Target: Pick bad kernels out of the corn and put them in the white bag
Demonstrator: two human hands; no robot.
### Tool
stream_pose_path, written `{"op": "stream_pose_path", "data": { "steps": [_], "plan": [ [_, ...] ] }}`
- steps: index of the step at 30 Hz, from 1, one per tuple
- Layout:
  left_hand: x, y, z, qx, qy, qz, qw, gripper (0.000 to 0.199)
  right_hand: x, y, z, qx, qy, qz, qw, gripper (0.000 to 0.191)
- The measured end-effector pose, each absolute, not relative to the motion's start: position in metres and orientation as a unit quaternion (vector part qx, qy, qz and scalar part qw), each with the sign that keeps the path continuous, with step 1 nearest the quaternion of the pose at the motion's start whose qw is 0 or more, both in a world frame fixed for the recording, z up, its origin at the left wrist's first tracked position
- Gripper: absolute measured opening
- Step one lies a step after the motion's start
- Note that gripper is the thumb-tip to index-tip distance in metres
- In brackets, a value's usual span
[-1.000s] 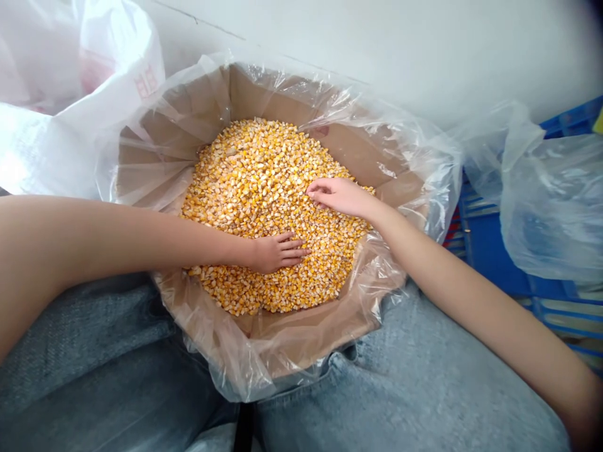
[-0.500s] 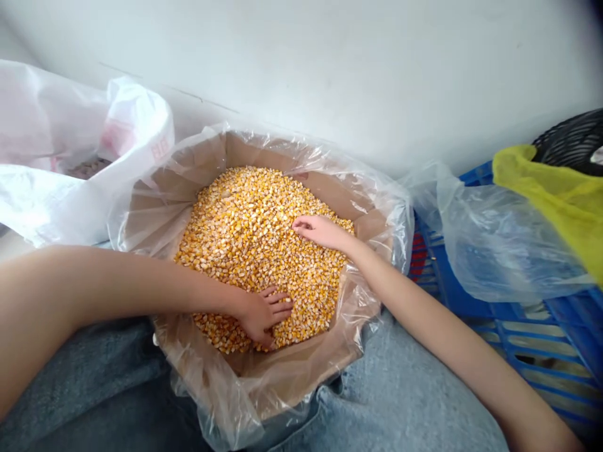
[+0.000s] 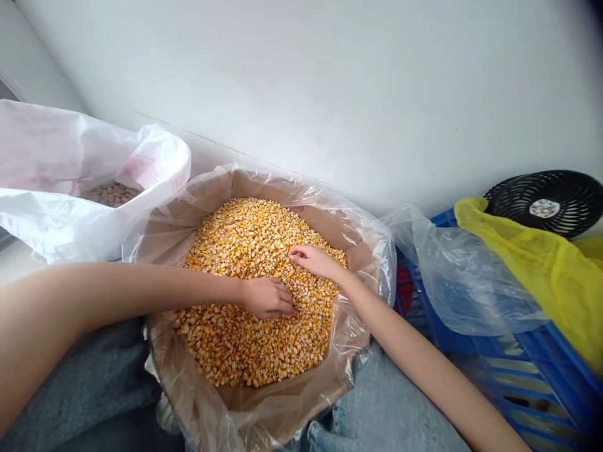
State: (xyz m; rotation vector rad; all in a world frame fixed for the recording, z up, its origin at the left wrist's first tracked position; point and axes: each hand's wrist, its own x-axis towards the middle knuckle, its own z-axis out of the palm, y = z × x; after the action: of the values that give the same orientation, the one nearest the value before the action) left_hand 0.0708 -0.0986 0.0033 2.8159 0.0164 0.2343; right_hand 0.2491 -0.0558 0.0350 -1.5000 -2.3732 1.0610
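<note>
Yellow corn kernels point(image 3: 254, 351) fill a cardboard box point(image 3: 254, 185) lined with clear plastic point(image 3: 384, 251), which stands between my denim-covered legs. My left hand point(image 3: 268, 297) rests on the kernels near the middle, back up, its fingers curled down and pressed together; anything under them is hidden. Farther right, my right hand point(image 3: 311, 259) lies on the heap with its fingers bent together into a loose pinch. Whatever its fingertips hold is too small to make out.
At the left is an open white sack point(image 3: 89, 229) with brownish pieces inside. On the right, a blue plastic crate point(image 3: 475, 351) carries a clear bag point(image 3: 475, 282), a yellow mesh bag point(image 3: 532, 260) and a black fan-like grille point(image 3: 575, 201). A white wall rises behind.
My left hand has moved up the heap from near the box's front side, and its spread fingers have curled in. My right hand keeps its place on the corn. The camera view has shifted.
</note>
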Motion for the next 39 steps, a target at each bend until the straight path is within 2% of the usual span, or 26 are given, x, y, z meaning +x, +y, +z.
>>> {"op": "stream_pose_path", "data": {
  "steps": [4, 8, 12, 18, 22, 26, 31, 34, 36, 39],
  "plan": [
    [0.06, -0.046, 0.026, 0.973, 0.116, 0.168, 0.106, 0.028, 0.247, -0.055, 0.036, -0.503, -0.795, 0.332, 0.072, 0.019],
    [0.031, 0.008, 0.033, 0.897, 0.352, 0.246, 0.104, 0.038, 0.245, -0.056, 0.039, -0.514, -0.786, 0.337, 0.065, 0.02],
    [0.004, 0.032, 0.02, 0.851, 0.465, 0.163, 0.18, 0.052, 0.245, -0.056, 0.038, -0.517, -0.781, 0.344, 0.07, 0.02],
    [0.001, 0.008, 0.019, 0.852, 0.459, 0.109, 0.227, 0.058, 0.246, -0.055, 0.037, -0.518, -0.764, 0.369, 0.102, 0.023],
    [0.014, -0.019, 0.024, 0.893, 0.382, 0.09, 0.222, 0.055, 0.249, -0.051, 0.041, -0.538, -0.72, 0.396, 0.191, 0.027],
    [0.034, -0.056, 0.015, 0.95, 0.243, 0.064, 0.187, 0.051, 0.252, -0.047, 0.041, -0.562, -0.661, 0.424, 0.26, 0.028],
    [0.057, -0.121, -0.004, 0.978, -0.004, 0.033, 0.204, 0.035, 0.252, -0.047, 0.039, -0.561, -0.663, 0.425, 0.256, 0.027],
    [0.064, -0.122, 0.004, 0.974, -0.094, 0.053, 0.198, 0.024, 0.25, -0.049, 0.043, -0.559, -0.661, 0.427, 0.261, 0.027],
    [0.062, -0.096, 0.02, 0.983, -0.036, 0.065, 0.169, 0.024, 0.25, -0.049, 0.047, -0.555, -0.661, 0.425, 0.274, 0.026],
    [0.043, -0.042, 0.051, 0.966, 0.23, 0.079, 0.091, 0.033, 0.25, -0.05, 0.052, -0.553, -0.663, 0.414, 0.288, 0.025]
  ]
}}
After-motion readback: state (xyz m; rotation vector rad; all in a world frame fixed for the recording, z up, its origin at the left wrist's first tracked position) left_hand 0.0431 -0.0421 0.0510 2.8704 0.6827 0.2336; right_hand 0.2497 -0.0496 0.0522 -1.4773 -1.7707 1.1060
